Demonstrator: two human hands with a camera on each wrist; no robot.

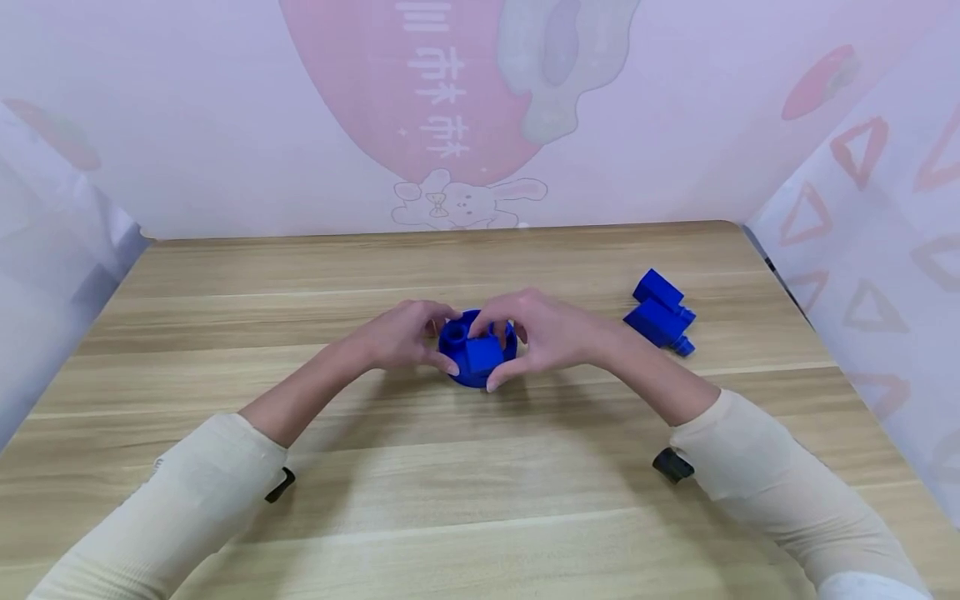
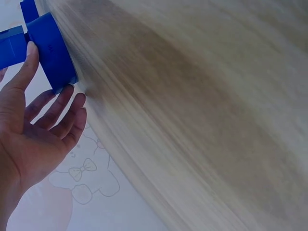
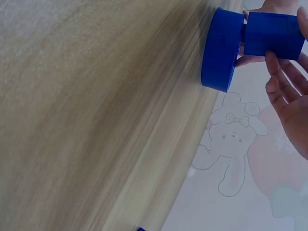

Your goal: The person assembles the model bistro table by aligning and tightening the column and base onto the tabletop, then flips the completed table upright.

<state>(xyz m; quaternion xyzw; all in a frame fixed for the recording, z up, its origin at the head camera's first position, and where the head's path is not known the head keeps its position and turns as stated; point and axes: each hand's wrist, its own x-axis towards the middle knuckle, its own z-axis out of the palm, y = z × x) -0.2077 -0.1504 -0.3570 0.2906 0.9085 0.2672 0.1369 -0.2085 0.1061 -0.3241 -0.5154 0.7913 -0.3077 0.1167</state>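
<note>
A round blue base (image 1: 471,380) with raised round sockets rests on the wooden table between the hands. The left hand (image 1: 407,335) holds its left side, thumb near the front and fingers round the back. A blue block (image 1: 485,355) stands on the base; in the right wrist view the block (image 3: 273,36) meets it through a narrow neck. The right hand (image 1: 546,332) grips this block from above and to the right, with fingertips on its sides. How deep the neck sits in the socket is hidden.
Two more blue blocks, one farther back (image 1: 658,288) and one nearer (image 1: 655,322), lie close together on the table at the right, with ridged pegs pointing right. Behind the table (image 1: 450,500) hangs a printed white backdrop (image 1: 225,125), and similar sheets flank both sides.
</note>
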